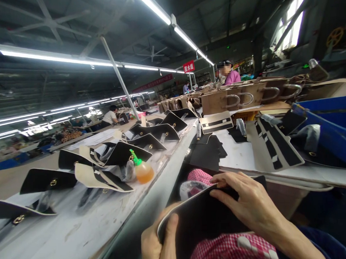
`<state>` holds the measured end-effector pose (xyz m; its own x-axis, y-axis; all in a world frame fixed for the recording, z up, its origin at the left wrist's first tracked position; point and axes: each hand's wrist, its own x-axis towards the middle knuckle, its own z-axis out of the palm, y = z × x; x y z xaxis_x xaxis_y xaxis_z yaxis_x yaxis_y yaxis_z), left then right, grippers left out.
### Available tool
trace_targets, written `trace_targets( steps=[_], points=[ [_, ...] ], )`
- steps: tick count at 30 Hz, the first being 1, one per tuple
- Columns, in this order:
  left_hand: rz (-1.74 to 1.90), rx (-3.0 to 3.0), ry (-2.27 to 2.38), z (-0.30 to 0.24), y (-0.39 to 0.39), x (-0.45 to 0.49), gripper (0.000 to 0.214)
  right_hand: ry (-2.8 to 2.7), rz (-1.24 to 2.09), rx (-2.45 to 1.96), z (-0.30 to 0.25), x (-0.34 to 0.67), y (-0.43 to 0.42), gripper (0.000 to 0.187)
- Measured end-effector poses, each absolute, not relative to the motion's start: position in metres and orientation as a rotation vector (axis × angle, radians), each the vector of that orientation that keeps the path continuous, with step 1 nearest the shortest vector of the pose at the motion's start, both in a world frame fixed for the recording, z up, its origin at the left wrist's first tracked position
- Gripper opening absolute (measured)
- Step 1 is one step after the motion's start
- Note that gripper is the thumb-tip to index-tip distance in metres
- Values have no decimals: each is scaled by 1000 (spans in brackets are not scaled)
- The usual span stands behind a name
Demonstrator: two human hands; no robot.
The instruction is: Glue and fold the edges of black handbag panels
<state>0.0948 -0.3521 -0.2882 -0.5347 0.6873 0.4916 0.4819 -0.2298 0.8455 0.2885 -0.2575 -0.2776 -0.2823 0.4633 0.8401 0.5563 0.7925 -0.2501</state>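
Observation:
A black bag panel [201,213] with a pale edge lies tilted over my lap, above red checked cloth [227,251]. My left hand [160,239] grips its near left corner, thumb on the black face and fingers underneath. Along its upper edge my right hand [244,195] pinches the rim between thumb and fingers. Behind the panel shows a handle wrapped in clear plastic [190,189]. On the white bench to the left, a squeeze bottle [144,172] with a green nozzle holds amber liquid.
Several black panels with gold clasps [48,180] cover the left bench [80,236]. To the right, beige and black panels [275,146] rest on a white board beside a blue bin [330,116]. Brown bags with handles [238,96] stand behind. A person in pink [232,77] is farther back.

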Motion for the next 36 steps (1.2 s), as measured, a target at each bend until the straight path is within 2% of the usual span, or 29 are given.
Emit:
trace_targets(
  steps=[5,12,15,17,23,31,36],
  points=[
    [1786,1321,1813,-290,-357,104,45,-1954,-38,-761,-273,286,-257,17],
    [1716,1037,1731,-296,-339,104,49,-1929,-269,-662,-278,277,-261,10],
    [1698,943,1682,-299,-333,103,50,-2009,-223,-657,-276,277,-262,19],
    [1718,989,1662,-300,-334,105,50,-2047,-185,-703,-275,279,-257,20],
    [1766,1200,1670,-299,-348,114,41,-2072,-67,-898,-278,283,-238,6],
    [1873,1255,1773,-307,-350,125,35,-2096,-66,-909,-275,287,-248,5],
    [1907,1279,1866,-310,-350,125,40,-2079,-104,-875,-276,284,-253,19]
  ],
)
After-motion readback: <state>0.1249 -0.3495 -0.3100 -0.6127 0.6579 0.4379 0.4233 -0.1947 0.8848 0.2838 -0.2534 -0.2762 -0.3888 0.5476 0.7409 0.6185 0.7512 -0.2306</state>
